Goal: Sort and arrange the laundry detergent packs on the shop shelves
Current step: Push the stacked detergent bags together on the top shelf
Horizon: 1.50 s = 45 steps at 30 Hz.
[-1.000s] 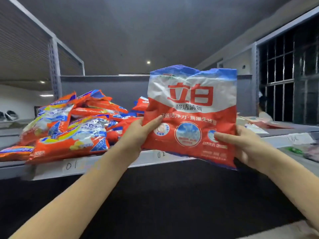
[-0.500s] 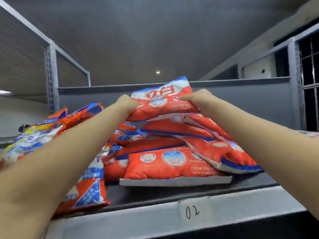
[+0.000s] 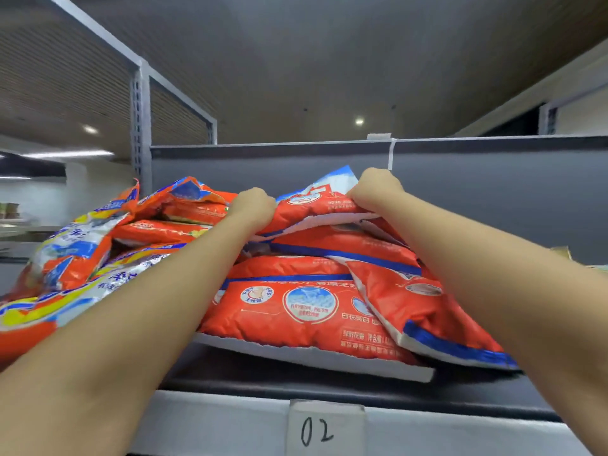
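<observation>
Both arms reach forward and up — the left hand (image 3: pixel 255 205) and right hand (image 3: pixel 375 187), fingers curled, grip the near corners of the top detergent pack (image 3: pixel 316 205). It lies flattish atop the red stack (image 3: pixel 296 307) on the shelf (image 3: pixel 210 419) labelled 02 — long axis running away, blue end toward the back panel (image 3: pixel 493 192).

**Pack carried from in front of the shelf onto the red stack**

A second ago the red-and-white detergent pack (image 3: pixel 316 205) stood upright before the shelf (image 3: pixel 210 422), its printed face to the camera, one of the hands at each lower corner. Now it lies tilted on top of the red stack (image 3: pixel 296 311) above the "02" label (image 3: pixel 317 431). The left hand (image 3: pixel 253 204) and right hand (image 3: pixel 375 187) have reached deep over the shelf, fingers curled on the pack's near edge. Half a second ago it sat slightly higher; the view has closed in since.
</observation>
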### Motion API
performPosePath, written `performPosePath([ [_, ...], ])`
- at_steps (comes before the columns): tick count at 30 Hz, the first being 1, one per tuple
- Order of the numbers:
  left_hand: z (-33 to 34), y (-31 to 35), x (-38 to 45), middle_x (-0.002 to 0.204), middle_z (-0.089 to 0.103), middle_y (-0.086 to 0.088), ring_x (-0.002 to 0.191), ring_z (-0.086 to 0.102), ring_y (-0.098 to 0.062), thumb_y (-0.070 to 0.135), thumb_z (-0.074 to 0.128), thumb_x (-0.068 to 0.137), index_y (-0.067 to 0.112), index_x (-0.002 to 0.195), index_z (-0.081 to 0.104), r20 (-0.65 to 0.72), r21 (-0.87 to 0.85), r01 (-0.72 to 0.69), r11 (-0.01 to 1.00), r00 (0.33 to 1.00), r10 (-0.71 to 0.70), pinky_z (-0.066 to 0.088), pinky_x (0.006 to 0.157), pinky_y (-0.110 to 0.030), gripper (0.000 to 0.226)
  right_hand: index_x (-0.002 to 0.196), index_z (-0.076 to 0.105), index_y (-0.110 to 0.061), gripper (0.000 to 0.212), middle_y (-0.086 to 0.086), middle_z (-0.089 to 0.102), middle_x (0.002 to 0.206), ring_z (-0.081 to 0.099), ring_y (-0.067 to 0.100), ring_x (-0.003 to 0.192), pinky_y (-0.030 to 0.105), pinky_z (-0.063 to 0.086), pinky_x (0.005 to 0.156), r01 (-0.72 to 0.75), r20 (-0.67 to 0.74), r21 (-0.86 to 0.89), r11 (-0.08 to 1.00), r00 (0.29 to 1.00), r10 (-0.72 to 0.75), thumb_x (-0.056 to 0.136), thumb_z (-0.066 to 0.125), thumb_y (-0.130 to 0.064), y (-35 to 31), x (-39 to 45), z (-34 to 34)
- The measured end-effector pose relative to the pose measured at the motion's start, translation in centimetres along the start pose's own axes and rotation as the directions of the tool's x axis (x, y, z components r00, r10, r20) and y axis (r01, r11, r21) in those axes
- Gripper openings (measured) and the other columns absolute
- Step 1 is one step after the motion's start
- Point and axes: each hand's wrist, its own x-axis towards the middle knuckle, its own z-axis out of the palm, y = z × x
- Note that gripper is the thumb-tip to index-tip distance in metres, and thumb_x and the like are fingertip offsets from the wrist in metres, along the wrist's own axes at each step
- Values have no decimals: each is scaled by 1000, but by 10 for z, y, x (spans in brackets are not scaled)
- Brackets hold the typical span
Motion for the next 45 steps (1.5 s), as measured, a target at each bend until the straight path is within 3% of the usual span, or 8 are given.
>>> performPosePath([
  [6, -17, 2, -35, 122, 63, -11, 112, 55, -31, 19, 38, 96, 9, 116, 63, -38, 56, -75, 996, 996, 77, 43, 86, -33, 34, 86, 51, -5, 10, 16, 57, 91, 56, 33, 87, 31, 35, 66, 174, -55, -93, 980, 982, -180, 90, 45, -12, 16, -21, -17],
  [11, -32, 9, -83, 123, 61, -9, 111, 56, -30, 21, 41, 93, 16, 121, 59, -86, 117, -213, 970, 971, 224, 45, 88, -36, 34, 113, 58, -1, 29, 18, 59, 112, 53, 35, 102, 37, 43, 75, 328, -115, -282, 902, 921, -371, 91, 44, -14, 17, -70, -35],
  [16, -50, 10, -147, 121, 58, -10, 112, 52, -31, 27, 39, 97, 14, 121, 57, -66, 287, -378, 880, 909, 412, 43, 81, -39, 33, 116, 56, -2, 30, 17, 56, 114, 49, 35, 109, 43, 45, 84, 410, -82, -325, 852, 886, -457, 93, 44, -19, -1, -140, -53],
  [20, -63, -7, -207, 125, 57, -8, 117, 49, -30, 29, 40, 97, 15, 124, 56, -35, 316, -464, 828, 866, 499, 42, 86, -40, 34, 116, 57, -3, 30, 17, 56, 120, 49, 35, 112, 43, 44, 87, 437, -68, -265, 859, 881, -469, 93, 45, -16, -13, -212, -53],
  [27, -71, -63, -320, 111, 63, -11, 106, 53, -33, 33, 39, 94, 11, 112, 62, -64, 116, -567, 815, 815, 576, 42, 83, -43, 36, 120, 58, -4, 31, 17, 59, 119, 49, 35, 115, 40, 39, 92, 429, -47, -99, 898, 899, -435, 92, 51, -17, -21, -350, -31],
  [33, -35, -128, -420, 99, 70, -5, 91, 62, -30, 29, 47, 91, 12, 105, 68, -40, -24, -566, 824, 824, 565, 50, 73, -41, 30, 130, 52, -14, 36, 2, 55, 128, 45, 19, 120, 28, 38, 93, 325, 118, 20, 945, 938, -325, 96, 47, -25, -8, -476, 17],
  [38, 16, -177, -492, 110, 67, 3, 102, 59, -22, 28, 52, 93, 18, 112, 65, 220, -131, -408, 903, 876, 428, 47, 81, -37, 25, 127, 51, -16, 33, -1, 55, 123, 47, 17, 117, 30, 44, 93, 182, 384, 38, 983, 905, -183, 96, 46, -25, 24, -560, 84],
  [45, 115, -221, -556, 108, 63, 5, 100, 56, -18, 33, 37, 97, 23, 112, 60, 614, -38, -342, 939, 733, 292, 46, 78, -32, 29, 124, 54, -15, 31, 3, 56, 120, 50, 21, 116, 34, 43, 94, 11, 696, -52, 999, 718, 29, 96, 44, -23, 70, -629, 184],
])
